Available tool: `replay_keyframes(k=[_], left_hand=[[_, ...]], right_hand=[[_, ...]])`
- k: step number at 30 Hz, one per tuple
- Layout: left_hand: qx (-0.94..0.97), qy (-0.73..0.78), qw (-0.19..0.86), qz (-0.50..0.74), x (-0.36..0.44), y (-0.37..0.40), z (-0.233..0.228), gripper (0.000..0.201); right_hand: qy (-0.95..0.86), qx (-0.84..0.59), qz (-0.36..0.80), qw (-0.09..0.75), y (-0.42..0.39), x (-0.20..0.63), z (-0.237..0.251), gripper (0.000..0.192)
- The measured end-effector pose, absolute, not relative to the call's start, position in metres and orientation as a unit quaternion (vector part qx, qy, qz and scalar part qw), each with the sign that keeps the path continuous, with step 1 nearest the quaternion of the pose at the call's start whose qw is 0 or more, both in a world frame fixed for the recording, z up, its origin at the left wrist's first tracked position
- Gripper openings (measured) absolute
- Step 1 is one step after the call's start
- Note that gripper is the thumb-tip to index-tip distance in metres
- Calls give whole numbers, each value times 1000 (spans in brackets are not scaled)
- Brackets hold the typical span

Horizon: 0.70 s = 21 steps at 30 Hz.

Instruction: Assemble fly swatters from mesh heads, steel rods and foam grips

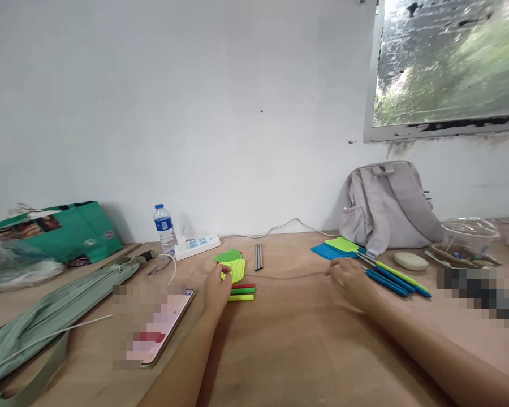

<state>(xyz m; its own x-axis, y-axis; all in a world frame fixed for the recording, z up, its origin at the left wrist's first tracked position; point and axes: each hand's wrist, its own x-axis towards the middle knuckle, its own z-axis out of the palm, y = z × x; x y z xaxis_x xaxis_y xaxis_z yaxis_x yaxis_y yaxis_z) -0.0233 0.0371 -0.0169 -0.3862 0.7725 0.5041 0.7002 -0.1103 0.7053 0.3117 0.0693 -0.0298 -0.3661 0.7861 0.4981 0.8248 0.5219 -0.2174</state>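
Observation:
My left hand (217,288) grips a yellow-green mesh swatter head (236,269) on the wooden table (297,333). A green swatter head (228,256) lies just behind it. Beside my thumb lie three short coloured handles (241,291), red, green and yellow. Thin grey metal rods (258,256) lie further back. My right hand (351,280) rests palm down on the table, fingers loosely curled, holding nothing. Just right of it lie assembled swatters (371,262) in blue and yellow-green with long handles.
A phone (161,328) with a white cable lies at the left front. A water bottle (164,227), a power strip (196,246), a green bag (63,230) and a folded grey-green cloth (46,316) sit left. A grey backpack (388,206) and clear bowl (469,236) stand right.

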Motion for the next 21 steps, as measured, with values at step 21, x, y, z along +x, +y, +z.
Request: replay_keyframes(k=[21], left_hand=[[428, 845, 0, 321, -33, 46, -24, 64]], right_hand=[[-855, -452, 80, 242, 113, 149, -45, 36]])
